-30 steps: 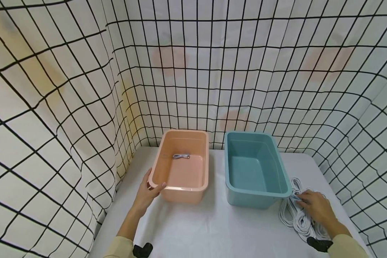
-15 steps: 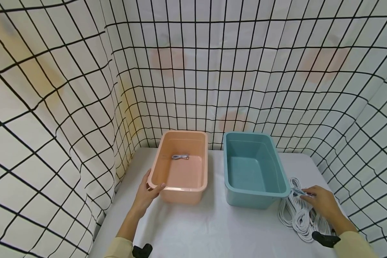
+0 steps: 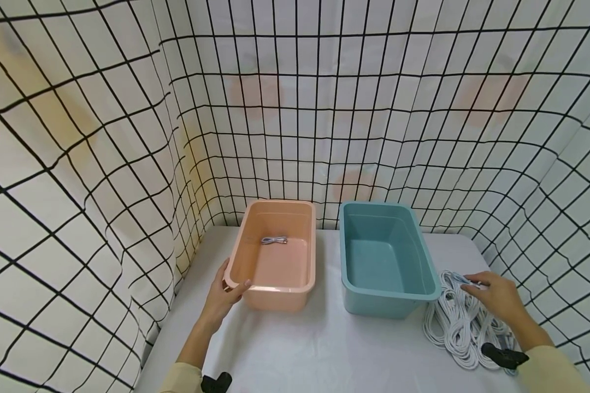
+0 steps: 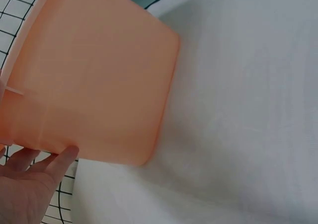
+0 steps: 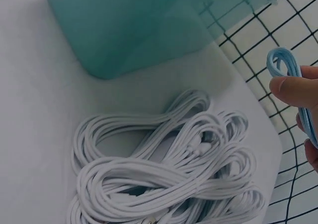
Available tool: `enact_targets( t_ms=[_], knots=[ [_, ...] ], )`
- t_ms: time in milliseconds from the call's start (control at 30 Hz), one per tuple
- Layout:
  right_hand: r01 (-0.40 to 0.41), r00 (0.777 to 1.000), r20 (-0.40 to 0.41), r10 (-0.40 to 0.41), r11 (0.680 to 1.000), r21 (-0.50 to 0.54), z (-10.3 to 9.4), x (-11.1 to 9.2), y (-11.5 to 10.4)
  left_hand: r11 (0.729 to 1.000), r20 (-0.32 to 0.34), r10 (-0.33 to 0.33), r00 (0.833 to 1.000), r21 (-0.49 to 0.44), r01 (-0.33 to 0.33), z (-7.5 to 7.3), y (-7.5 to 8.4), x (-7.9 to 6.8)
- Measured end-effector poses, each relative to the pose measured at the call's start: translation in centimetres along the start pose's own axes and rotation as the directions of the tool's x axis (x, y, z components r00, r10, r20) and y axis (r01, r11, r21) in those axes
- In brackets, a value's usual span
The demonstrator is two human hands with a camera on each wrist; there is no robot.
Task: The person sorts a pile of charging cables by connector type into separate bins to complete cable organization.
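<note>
The right hand (image 3: 499, 297) pinched a small light-blue looped cable bundle (image 5: 294, 65) between thumb and fingers, held up over a heap of coiled white cables (image 3: 459, 327). That heap lay just beside a teal rectangular plastic tub (image 3: 390, 295), near the table's right edge. The left hand (image 3: 220, 299), partly closed, gripped the near left corner of a peach rectangular plastic tub (image 3: 277, 300); inside lay a small pale cable bundle (image 3: 273, 240). A bare strip of white table (image 3: 344, 349) separated the tubs, with wider open room in front; black wire mesh (image 3: 316, 109) rose behind.
</note>
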State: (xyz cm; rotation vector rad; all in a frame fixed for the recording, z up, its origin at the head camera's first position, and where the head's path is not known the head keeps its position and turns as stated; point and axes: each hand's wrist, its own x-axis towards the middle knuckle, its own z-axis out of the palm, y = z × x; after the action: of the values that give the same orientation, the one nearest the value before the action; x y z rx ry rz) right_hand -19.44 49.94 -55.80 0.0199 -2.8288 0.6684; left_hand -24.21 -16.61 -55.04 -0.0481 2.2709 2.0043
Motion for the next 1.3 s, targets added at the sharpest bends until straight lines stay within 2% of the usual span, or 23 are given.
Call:
enact_targets(
  t_ms=[167,400,567,933,1300],
  knots=[
    [0.006,1.0,-0.015,-0.005,1.0,0.026,-1.0,1.3,-1.5,1.0,0.006,0.011,1.0,0.003,-0.011,0.1,1.6,-1.1],
    [0.021,1.0,-0.025,-0.019,0.998,0.056,-2.2,3.2,-3.7,1.0,-0.005,0.022,1.0,-0.006,-0.022,-0.3,-1.2,0.5],
    [0.054,0.998,-0.046,-0.052,0.997,0.053,-2.8,4.5,-4.4,1.0,-0.001,0.027,1.0,-0.006,-0.027,-0.2,-1.2,0.5],
    [0.045,0.999,-0.023,-0.043,0.997,0.07,-2.9,6.6,-6.7,1.0,-0.008,0.025,1.0,-0.006,-0.025,-0.2,-1.5,0.5],
    [0.092,0.996,-0.014,-0.091,0.988,0.122,-2.6,9.2,-10.3,1.0,0.0,0.001,1.0,-0.004,-0.001,-0.3,-0.9,0.5]
  ],
)
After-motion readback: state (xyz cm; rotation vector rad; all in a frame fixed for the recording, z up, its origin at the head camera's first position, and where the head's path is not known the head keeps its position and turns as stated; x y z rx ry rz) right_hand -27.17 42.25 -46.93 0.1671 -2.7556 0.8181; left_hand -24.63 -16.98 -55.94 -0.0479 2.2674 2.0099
